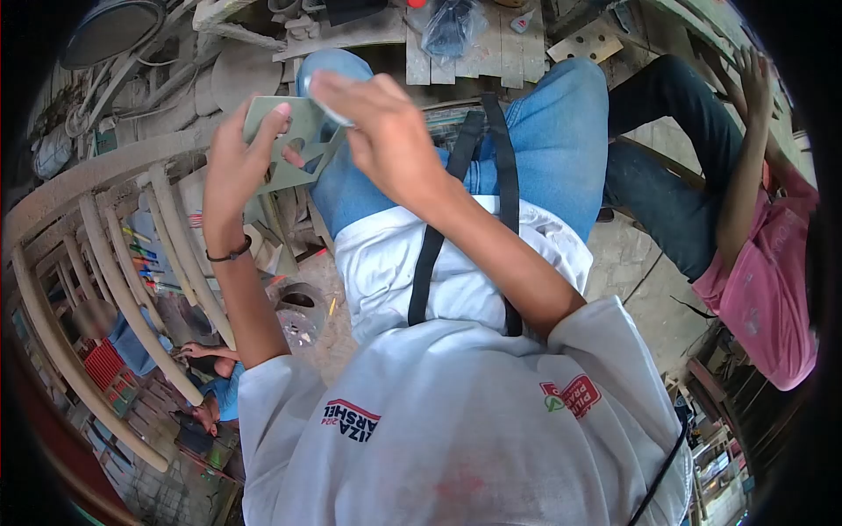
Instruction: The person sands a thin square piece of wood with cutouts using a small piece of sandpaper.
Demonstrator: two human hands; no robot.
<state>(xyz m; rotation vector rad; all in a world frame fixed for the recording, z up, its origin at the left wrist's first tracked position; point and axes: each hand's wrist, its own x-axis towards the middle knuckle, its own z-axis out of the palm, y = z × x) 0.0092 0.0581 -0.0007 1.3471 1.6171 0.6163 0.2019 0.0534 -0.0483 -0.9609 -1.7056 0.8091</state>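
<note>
My left hand (235,153) grips a flat grey-green piece (305,118) with cut-out openings, its thumb across the near face. A fingertip shows through one of the openings. My right hand (390,140) is closed, with its fingers at the right edge of the piece. Between those fingers is a thin whitish thing (331,107), partly covered and slightly blurred; I cannot tell its kind. Both hands are raised over my left knee, clad in blue jeans (553,131).
A wooden slatted bench (500,57) ahead carries a clear plastic bag (453,31). Curved wooden rails (114,237) stand at my left, with a person in blue (230,386) beyond. Close on my right sits another person in a pink shirt (763,280). A round container (300,302) is on the floor.
</note>
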